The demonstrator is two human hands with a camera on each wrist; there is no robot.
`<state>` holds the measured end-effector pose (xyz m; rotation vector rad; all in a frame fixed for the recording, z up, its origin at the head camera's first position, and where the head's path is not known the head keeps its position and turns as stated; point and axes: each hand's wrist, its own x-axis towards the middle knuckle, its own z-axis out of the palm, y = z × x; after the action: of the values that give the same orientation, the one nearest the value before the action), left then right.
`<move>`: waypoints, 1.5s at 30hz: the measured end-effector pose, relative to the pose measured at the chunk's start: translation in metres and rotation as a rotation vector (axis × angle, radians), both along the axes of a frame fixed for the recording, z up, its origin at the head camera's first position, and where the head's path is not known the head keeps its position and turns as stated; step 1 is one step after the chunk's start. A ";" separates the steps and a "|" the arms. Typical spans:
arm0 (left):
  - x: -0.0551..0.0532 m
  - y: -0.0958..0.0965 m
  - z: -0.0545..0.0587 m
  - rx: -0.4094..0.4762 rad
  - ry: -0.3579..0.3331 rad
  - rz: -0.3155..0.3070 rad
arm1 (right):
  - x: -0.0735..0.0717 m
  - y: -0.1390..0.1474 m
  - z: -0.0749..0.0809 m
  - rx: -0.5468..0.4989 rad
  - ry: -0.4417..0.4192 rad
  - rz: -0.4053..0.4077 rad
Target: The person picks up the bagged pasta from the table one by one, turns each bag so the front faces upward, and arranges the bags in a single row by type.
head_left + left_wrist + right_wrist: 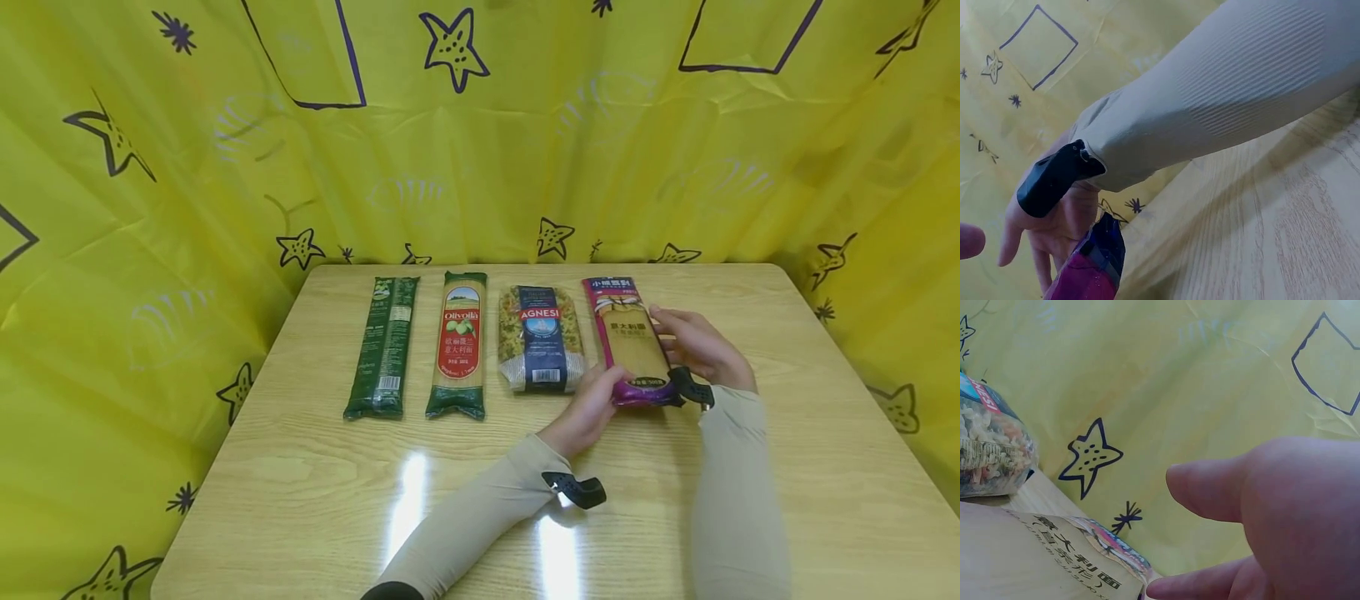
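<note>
A pink and purple spaghetti packet (633, 333) with a clear middle lies at the right end of a row of pasta packets. My left hand (588, 410) grips its lower left corner, the thumb over the front; the other fingers are mostly hidden. Beside its right edge is my right hand (701, 348), fingers extended. The right wrist view shows the right thumb (1210, 487) raised off the packet and a fingertip at its edge. In the left wrist view the packet's purple end (1100, 256) stands near the right palm (1075, 215). Left of it lies an AGNESI pasta bag (542, 337).
Farther left on the wooden table (300, 483) lie a red and green Olivoilà spaghetti packet (459, 342) and a dark green packet (382, 350), back label up. A yellow curtain (510, 167) with drawn stars hangs behind the table and at its sides.
</note>
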<state>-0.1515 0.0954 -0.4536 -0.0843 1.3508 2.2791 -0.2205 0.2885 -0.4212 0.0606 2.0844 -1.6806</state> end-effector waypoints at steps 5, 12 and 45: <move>0.001 0.002 -0.004 -0.029 0.035 0.000 | 0.001 -0.002 0.000 0.032 -0.002 -0.001; 0.002 0.003 -0.006 -0.090 0.069 0.021 | 0.001 -0.005 0.000 0.075 0.012 0.019; 0.004 0.001 -0.001 -0.258 0.165 -0.020 | 0.003 -0.009 0.002 0.193 0.032 0.104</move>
<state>-0.1477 0.0963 -0.4549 0.0328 1.7179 2.1231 -0.2172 0.2799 -0.4192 -0.0143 2.2283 -1.4253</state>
